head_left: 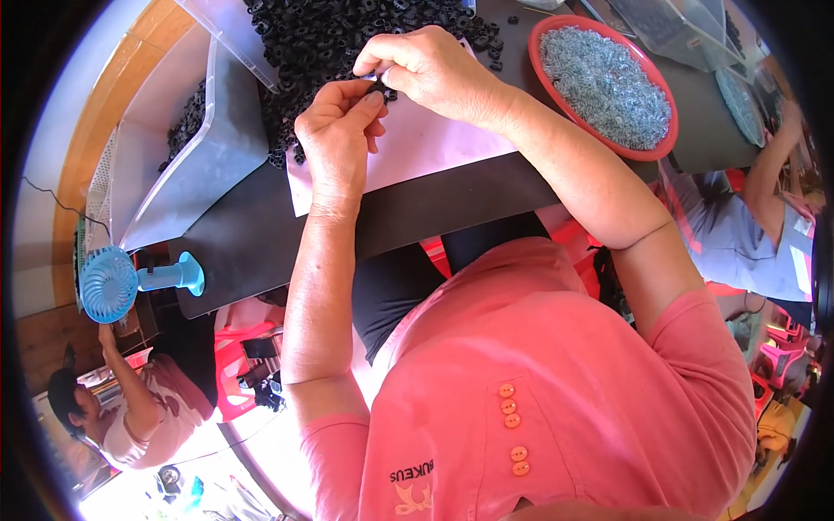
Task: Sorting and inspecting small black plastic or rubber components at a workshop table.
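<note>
Above the near part of a white sheet [434,154], my two hands meet at their fingertips. Thumb and fingers of my left hand [337,130] pinch a small black plastic part [379,86]. My right hand [426,71] is closed in a pinch right against that part. A tiny pale glint shows between the fingertips, too small to name. Just beyond my hands spreads a large heap of similar black plastic parts [300,39]. To the right stands a red basin [538,65] full of small silvery, spring-like metal pieces [604,91].
A clear plastic bin [228,143] with black parts stands left of the heap. A blue fan [110,282] sits at the dark table's [252,247] left edge. Another clear bin [669,30] is at the far right. People sit at left [152,408] and right [747,234].
</note>
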Motion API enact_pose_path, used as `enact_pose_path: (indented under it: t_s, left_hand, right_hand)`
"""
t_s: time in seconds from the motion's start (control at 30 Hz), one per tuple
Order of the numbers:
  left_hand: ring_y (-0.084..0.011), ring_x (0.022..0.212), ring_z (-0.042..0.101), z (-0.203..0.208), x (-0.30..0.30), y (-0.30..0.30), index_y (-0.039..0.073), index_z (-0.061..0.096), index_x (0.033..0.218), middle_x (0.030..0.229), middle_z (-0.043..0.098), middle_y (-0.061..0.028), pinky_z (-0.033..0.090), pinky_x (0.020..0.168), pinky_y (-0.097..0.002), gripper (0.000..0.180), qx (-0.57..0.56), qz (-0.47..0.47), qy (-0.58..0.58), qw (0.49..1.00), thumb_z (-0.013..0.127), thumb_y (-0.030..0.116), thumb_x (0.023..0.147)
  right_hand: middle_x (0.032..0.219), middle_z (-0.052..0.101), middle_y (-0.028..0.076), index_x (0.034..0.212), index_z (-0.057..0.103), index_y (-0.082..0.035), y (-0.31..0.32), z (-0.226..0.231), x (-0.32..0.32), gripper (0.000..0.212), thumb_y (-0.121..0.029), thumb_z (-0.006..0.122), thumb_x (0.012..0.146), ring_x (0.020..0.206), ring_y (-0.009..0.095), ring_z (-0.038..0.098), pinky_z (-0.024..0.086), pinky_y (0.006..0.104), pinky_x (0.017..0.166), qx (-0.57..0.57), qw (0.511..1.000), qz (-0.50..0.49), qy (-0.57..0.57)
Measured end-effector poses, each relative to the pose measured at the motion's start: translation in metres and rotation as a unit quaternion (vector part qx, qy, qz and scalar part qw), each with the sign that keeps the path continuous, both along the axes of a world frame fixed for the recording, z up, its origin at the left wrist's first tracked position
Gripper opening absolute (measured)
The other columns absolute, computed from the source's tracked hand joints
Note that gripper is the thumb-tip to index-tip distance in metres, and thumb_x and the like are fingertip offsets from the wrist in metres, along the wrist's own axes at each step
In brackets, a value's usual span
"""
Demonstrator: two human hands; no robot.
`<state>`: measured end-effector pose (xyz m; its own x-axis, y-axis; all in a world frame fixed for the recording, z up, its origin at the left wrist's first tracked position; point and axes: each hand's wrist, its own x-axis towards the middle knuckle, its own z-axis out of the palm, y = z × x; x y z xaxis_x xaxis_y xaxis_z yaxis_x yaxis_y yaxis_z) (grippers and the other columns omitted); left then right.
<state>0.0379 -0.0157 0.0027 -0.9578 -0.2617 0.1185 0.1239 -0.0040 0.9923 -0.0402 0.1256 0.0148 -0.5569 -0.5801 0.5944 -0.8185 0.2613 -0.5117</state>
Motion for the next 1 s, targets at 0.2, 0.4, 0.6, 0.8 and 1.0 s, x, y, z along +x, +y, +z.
enact_pose_path:
  t_s: [0.2, 0.4, 0.6, 0.8, 1.0]
  left_hand:
    - [-0.0064, 0.055, 0.054, 0.0, 0.0, 0.0, -0.004, 0.065, 0.095, 0.073, 0.065, -0.0062, 0.04, 0.045, -0.0188, 0.01, -0.002, 0.008, -0.003, 1.0, 0.064, 0.002, 0.086]
    - [-0.0058, 0.054, 0.053, -0.002, 0.0, 0.001, -0.003, 0.065, 0.095, 0.072, 0.065, -0.0054, 0.039, 0.045, -0.0185, 0.01, -0.018, 0.013, -0.001, 1.0, 0.065, 0.002, 0.086]
    - [-0.0077, 0.054, 0.053, -0.001, 0.001, 0.002, -0.004, 0.065, 0.097, 0.073, 0.065, -0.0073, 0.038, 0.045, -0.0197, 0.012, -0.017, 0.009, -0.012, 1.0, 0.065, 0.002, 0.086]
    - [-0.0077, 0.052, 0.052, -0.004, 0.002, 0.002, -0.004, 0.065, 0.097, 0.073, 0.065, -0.0082, 0.037, 0.044, -0.0195, 0.013, -0.006, -0.001, -0.016, 1.0, 0.065, 0.003, 0.087]
    - [-0.0066, 0.056, 0.052, -0.012, -0.002, 0.005, -0.003, 0.065, 0.089, 0.07, 0.064, -0.0049, 0.041, 0.051, -0.0201, 0.006, 0.003, 0.031, 0.009, 0.999, 0.065, 0.0, 0.085]
  right_hand:
    - [0.087, 0.07, 0.011, 0.096, 0.064, -0.004, -0.001, 0.0, 0.0, 0.02, 0.004, 0.056, 0.08, 0.082, 0.026, 0.069, 0.055, 0.034, 0.071, -0.002, 0.999, 0.002, 0.045]
    - [0.085, 0.07, 0.01, 0.094, 0.062, -0.004, -0.001, -0.001, -0.001, 0.019, 0.005, 0.056, 0.078, 0.08, 0.026, 0.069, 0.055, 0.0346, 0.07, -0.007, 0.999, 0.016, 0.039]
    - [0.081, 0.068, 0.007, 0.09, 0.06, -0.006, 0.001, -0.002, -0.003, 0.02, 0.008, 0.055, 0.077, 0.077, 0.024, 0.068, 0.054, 0.0329, 0.067, -0.001, 0.997, 0.027, 0.068]
    - [0.079, 0.067, 0.006, 0.092, 0.059, -0.008, -0.002, -0.005, 0.002, 0.025, 0.009, 0.055, 0.075, 0.074, 0.023, 0.067, 0.053, 0.0336, 0.064, -0.01, 0.998, 0.01, 0.053]
    - [0.073, 0.064, 0.004, 0.086, 0.058, -0.01, -0.012, -0.011, 0.01, 0.023, 0.008, 0.058, 0.07, 0.07, 0.025, 0.065, 0.05, 0.037, 0.062, -0.057, 0.99, -0.036, 0.127]
